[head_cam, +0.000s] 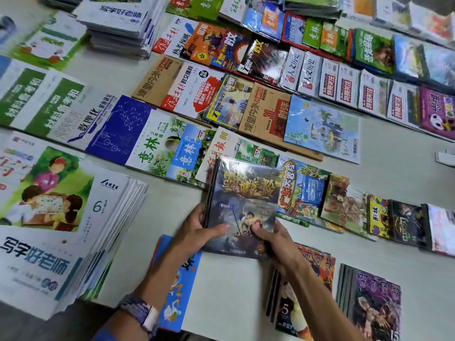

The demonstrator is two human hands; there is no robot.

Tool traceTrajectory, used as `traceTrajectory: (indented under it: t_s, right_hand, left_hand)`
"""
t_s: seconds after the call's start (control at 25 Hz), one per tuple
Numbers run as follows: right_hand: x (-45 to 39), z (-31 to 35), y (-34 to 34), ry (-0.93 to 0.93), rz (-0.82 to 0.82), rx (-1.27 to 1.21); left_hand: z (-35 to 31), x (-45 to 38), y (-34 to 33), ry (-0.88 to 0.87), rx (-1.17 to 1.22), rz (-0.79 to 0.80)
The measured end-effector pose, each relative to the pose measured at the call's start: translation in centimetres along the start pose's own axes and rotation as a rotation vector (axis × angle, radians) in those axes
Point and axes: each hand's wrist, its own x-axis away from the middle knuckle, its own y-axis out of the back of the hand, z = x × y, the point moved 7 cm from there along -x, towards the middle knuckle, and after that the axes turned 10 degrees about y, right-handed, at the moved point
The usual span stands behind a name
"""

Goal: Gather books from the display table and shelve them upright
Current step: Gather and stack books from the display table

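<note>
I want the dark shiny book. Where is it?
In the head view, the dark shrink-wrapped book is low centre, held by the left hand and right hand, just left of the yellow-titled comic.

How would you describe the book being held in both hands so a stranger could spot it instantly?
Start at the near edge of the display table. The left hand and right hand grip a small stack; its top book is dark and glossy with gold lettering, raised above its flat neighbours.

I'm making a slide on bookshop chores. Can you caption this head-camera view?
Both hands, left hand and right hand, hold a small stack of dark-covered books above a display table crowded with magazines.
</note>
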Motion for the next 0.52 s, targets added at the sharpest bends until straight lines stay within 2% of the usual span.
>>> traceTrajectory:
  t_s: [0.12, 0.24, 0.4, 0.52]
  right_hand:
    - [1.0, 1.6, 1.5, 0.162, 0.043, 0.317]
    - [2.0, 2.9, 1.6, 0.292, 0.072, 0.565]
    - [3.3, 2.5, 2.0, 0.365, 0.138, 0.600]
    - [3.8, 3.8, 1.5, 0.399, 0.166, 0.581]
  left_hand:
    - [1.2, 1.8, -1.2, -0.115, 0.002, 0.030]
    - [3.6, 3.3, -2.5, -0.087, 0.044, -0.093]
    - [4.1, 5.7, -4.2, -0.090, 0.069, -0.160]
    - [0.9, 8.1, -4.2, -0.251, 0.106, -0.211]
